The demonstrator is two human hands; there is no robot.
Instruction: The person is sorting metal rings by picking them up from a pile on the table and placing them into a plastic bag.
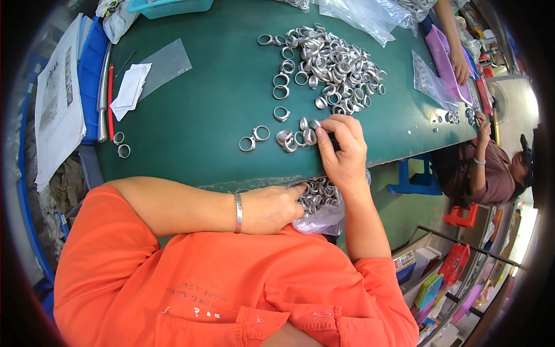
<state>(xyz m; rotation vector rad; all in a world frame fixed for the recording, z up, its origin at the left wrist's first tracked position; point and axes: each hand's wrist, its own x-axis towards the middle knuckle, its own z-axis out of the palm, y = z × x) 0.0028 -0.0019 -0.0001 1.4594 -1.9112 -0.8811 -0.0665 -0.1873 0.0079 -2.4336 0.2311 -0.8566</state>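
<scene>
Silver metal rings lie in a large pile (341,66) at the far middle of a green table (196,115). Nearer me is a small cluster of rings (286,139), with two loose rings (254,137) to its left. My right hand (346,147) pinches a ring (314,124) between thumb and fingers beside this cluster. At the table's front edge, my left hand (274,207) holds the side of a clear plastic bag (324,221) full of rings. Some of its fingers are hidden by the bag. A metal bangle (239,213) circles my left wrist.
At the left lie two more rings (121,144), a red pencil (111,104), a metal rod (104,92), paper slips (132,89) and a flat clear bag (170,66). A co-worker (491,168) sits at the right by a pink tray (445,58). A blue stool (416,176) stands below.
</scene>
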